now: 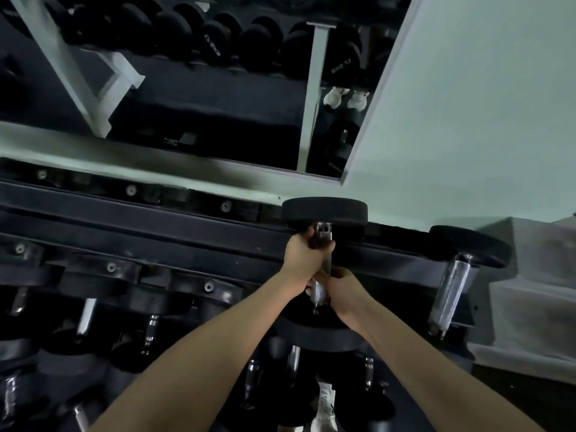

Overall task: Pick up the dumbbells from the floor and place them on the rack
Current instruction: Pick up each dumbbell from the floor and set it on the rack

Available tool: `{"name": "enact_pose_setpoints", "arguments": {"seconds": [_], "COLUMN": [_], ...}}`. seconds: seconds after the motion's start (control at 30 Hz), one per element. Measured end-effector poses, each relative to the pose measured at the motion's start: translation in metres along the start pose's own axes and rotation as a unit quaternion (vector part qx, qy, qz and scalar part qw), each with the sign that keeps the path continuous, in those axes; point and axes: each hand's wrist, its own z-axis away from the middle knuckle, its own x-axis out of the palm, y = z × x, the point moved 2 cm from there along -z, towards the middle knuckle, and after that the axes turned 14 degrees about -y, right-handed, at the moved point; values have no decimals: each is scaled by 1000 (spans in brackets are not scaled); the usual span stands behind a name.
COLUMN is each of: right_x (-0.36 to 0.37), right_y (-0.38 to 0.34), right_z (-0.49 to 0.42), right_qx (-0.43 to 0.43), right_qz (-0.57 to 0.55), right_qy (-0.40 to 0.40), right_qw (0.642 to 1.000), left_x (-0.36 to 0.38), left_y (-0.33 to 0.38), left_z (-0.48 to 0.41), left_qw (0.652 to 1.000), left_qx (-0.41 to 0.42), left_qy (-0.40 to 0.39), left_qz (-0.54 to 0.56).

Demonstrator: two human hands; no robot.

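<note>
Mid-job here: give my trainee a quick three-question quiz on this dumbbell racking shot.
1. True or false: both hands hold the same dumbbell by its metal handle.
2. Which hand sits nearer the far weight head? A) left hand B) right hand C) neither
3. Fill in: another dumbbell rests on the rack to the ____ of the held one.

Key: 1 true. 2 A: the left hand's grip is just under the far head, the right hand's lower down the handle. 3 right.
</note>
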Motion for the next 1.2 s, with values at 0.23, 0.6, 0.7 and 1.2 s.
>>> {"name": "enact_pose_setpoints", "arguments": {"seconds": [0.23,0.6,0.7,1.2], "right_x": [5,20,36,22], "right_y": [1,-6,15,275], "right_z": [1,49,84,203], "right_qx": [-6,-176,-325,-170], "right_qz": [14,407,483,529], "right_qy": [-4,302,339,83], "right_qw": [1000,844,739,827], "left_x": [0,-26,-45,-29], "left_y": [-4,-27,-58,-324], "left_z": [1,50,78,313], "left_qw": [1000,990,982,955], "left_qx": [-11,37,36,-70], "left_qy": [15,134,185,287], "left_qz": [-3,-39,-7,28]}}
